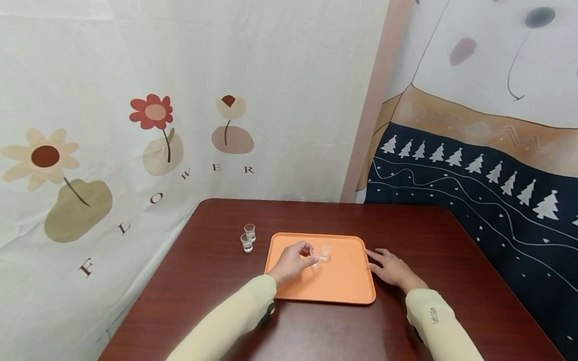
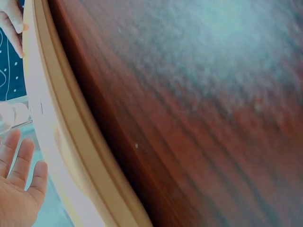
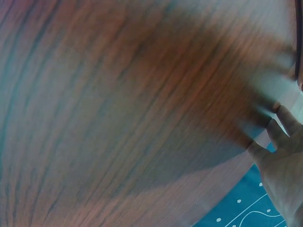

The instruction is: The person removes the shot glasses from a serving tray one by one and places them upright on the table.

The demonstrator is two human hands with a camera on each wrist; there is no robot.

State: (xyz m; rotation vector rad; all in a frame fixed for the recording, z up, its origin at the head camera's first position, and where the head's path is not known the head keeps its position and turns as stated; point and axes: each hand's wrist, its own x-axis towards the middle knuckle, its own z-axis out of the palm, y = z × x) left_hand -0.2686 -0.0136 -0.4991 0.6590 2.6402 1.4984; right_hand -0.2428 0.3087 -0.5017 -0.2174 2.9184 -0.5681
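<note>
An orange tray (image 1: 339, 282) lies on the dark red-brown table. Over its left half, my left hand (image 1: 292, 262) pinches a small clear shot glass (image 1: 314, 262) between thumb and fingers. A second clear shot glass (image 1: 324, 251) stands on the tray right beside it. My right hand (image 1: 392, 269) rests at the tray's right edge, fingers extended toward the rim. In the right wrist view, the fingertips of that right hand (image 3: 279, 158) meet the tabletop. The left wrist view catches part of the left hand (image 2: 20, 184) below the glassware, with the tray's rim alongside.
Two more clear shot glasses stand close together left of the tray, a nearer glass (image 1: 247, 243) and a farther glass (image 1: 250, 232). The wood-grain table (image 1: 217, 311) reaches back to a printed cloth (image 1: 289, 100) with flowers. A dark cloth with trees (image 1: 469, 185) hangs at the right.
</note>
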